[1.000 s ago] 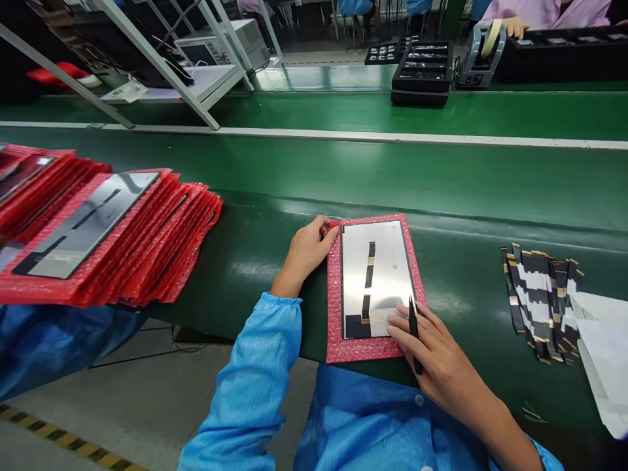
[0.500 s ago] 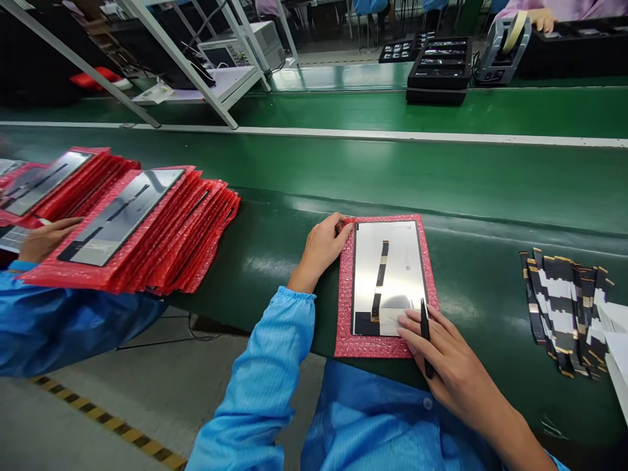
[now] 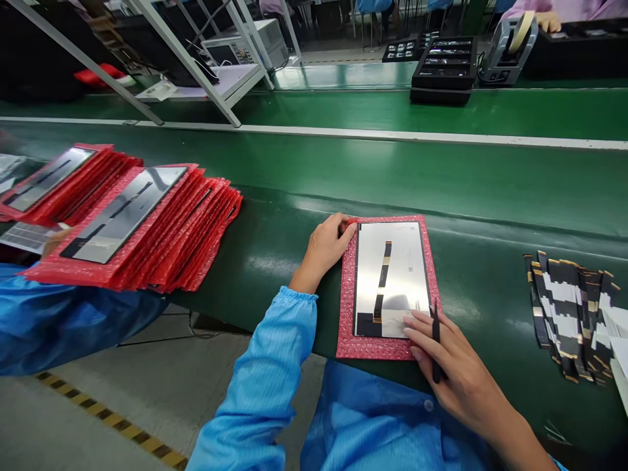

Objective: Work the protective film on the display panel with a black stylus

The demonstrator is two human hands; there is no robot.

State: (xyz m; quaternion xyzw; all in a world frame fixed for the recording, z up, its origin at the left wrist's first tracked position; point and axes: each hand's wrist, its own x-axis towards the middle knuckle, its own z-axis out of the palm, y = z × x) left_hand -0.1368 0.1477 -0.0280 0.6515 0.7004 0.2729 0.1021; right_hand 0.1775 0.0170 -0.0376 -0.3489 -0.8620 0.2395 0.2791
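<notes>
In the head view a silver display panel [image 3: 405, 268] lies on a red bubble-wrap pouch [image 3: 347, 314] at the bench's near edge. A dark flex cable [image 3: 382, 281] runs along the panel's left half, down to a black strip at its lower end. My left hand [image 3: 324, 252] pinches the pouch's upper left corner. Black tweezers [image 3: 436, 347] are held in my right hand [image 3: 456, 366], points upward and away from me. Fingertips of that hand rest on the panel's lower right, by a pale patch [image 3: 392, 322].
Several loose flex cables [image 3: 572, 317] lie to the right, with white paper [image 3: 619, 333] beside them. Red pouches with panels [image 3: 196, 229] are stacked at left, near a co-worker's blue sleeve [image 3: 73, 327]. Across the bench are black trays [image 3: 444, 69], a tape dispenser [image 3: 510, 52] and a metal rack [image 3: 230, 98].
The tweezers and my right hand have shifted slightly right over the panel. My left hand keeps its place at the corner. The co-worker's hand at left has slipped mostly behind the pouch stack.
</notes>
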